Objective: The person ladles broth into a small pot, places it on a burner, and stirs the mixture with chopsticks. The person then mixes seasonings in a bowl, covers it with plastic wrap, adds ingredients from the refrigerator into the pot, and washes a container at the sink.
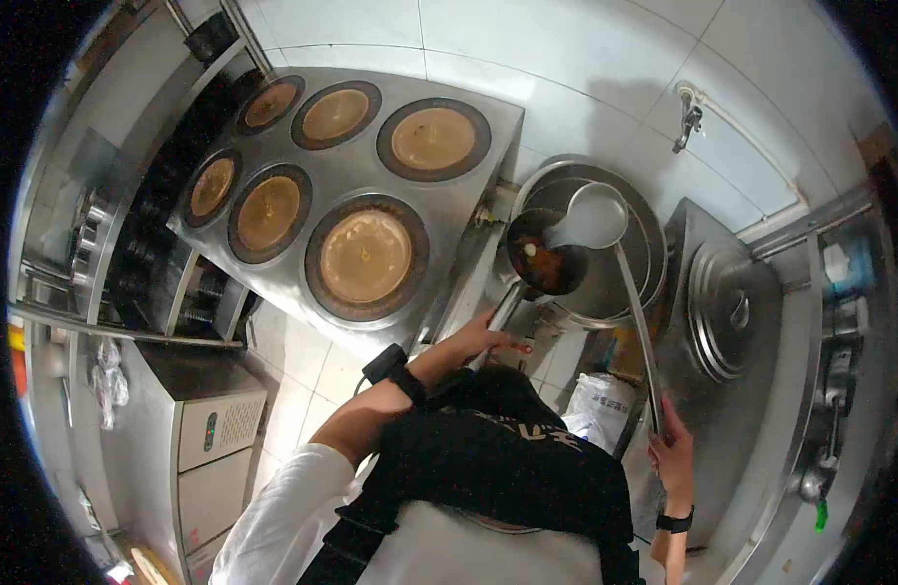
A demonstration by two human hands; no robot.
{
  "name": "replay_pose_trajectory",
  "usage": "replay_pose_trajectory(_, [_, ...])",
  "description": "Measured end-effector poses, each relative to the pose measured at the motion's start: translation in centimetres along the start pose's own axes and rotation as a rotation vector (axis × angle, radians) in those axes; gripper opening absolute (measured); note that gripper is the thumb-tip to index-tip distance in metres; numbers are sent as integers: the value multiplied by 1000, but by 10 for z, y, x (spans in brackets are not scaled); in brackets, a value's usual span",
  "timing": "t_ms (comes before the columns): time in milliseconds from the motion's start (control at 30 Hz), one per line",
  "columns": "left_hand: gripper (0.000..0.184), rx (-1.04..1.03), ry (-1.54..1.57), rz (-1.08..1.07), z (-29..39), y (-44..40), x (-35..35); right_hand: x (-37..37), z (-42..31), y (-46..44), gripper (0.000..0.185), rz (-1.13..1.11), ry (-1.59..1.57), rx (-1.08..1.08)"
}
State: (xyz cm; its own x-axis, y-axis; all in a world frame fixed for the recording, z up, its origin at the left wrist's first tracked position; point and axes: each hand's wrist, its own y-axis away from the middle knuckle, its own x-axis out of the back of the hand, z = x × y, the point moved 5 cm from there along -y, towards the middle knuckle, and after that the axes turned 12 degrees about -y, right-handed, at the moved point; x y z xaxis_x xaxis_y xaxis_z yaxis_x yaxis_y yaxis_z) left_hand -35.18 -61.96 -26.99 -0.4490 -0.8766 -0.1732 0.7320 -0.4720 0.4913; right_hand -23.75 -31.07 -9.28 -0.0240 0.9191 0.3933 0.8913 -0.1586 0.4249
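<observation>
My left hand (478, 337) is closed round the handle of a small dark saucepan (571, 277). Inside the saucepan lies brown-red food (539, 261) with a small white bit on it. On the right, my right hand (671, 447) grips the long handle of a metal ladle (636, 302). The ladle's bowl is over the large steel pot (652, 210), at the upper right edge of the saucepan, and looks pale and hazy inside. Whether liquid is passing from it into the saucepan, I cannot tell. The saucepan is held in front of the pot's left side.
To the left stands a steel stove top (459, 210) with several round burner plates. A lidded steel container (727, 312) is set in the counter on the right. Above it, a tap (690, 122) is fixed to the tiled wall. A white bag (597, 400) sits below the pot.
</observation>
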Motion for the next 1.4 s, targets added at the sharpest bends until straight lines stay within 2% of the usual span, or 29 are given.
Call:
replay_pose_trajectory(167, [67,-47,-129,33,6,-2,-2,11,37,2,59,56,182,66])
replay_pose_trajectory(200, [67,-45,-130,34,6,-2,-2,9,33,0,60,63,312,303])
replay_pose_trajectory(267, [68,5,-4,15,6,2,-3,1,13,8,61,66,439,540])
replay_pose_trajectory(333, [68,-4,11,18,4,0,-4,6,9,12,60,37,582,303])
replay_pose_trajectory(400, [68,-18,29,21,0,-3,-4,21,13,6,59,47,680,281])
replay_pose_trajectory(467, [69,-154,-156,66,0,-5,-2,25,3,-3,58,60,778,261])
replay_pose_trajectory(500, [69,-154,-154,70,-1,-5,-2,20,-19,-11,58,8,655,435])
replay_pose_trajectory(567, [71,-62,-150,57,-2,0,-3,18,-39,-34,57,-47,527,606])
replay_pose_trajectory(633, [70,-21,-157,57,6,10,-3,32,-14,-86,56,13,218,421])
replay_pose_trajectory(767, [67,10,-88,-25,-11,8,1,22,5,-190,54,-85,371,277])
replay_pose_trajectory(800, [67,8,-83,-12,-12,9,3,22,23,-228,52,-72,404,123])
replay_pose_trajectory(867, [65,79,-159,-37,-17,12,4,19,69,-293,49,-89,509,66])
replay_pose_trajectory(900, [65,79,-158,-21,-17,13,5,10,84,-320,47,-115,579,171])
replay_pose_trajectory(1000, [68,61,-278,42,-10,18,7,-30,139,-376,45,-170,640,226])
replay_pose_trajectory(1133, [72,174,-320,-36,1,24,3,-65,165,-397,42,-226,731,294])
replay_pose_trajectory(1200, [65,48,-164,26,0,21,2,-68,167,-378,44,-232,-239,-201])
replay_pose_trajectory(1233, [65,45,-164,27,-12,14,3,-66,156,-366,44,-232,-237,-199])
replay_pose_trajectory(1300, [67,-36,-165,26,-36,-2,5,-60,139,-333,50,-221,-745,-431])
replay_pose_trajectory(1400, [70,8,-182,29,-12,16,3,-49,106,-276,52,-146,-848,-325])
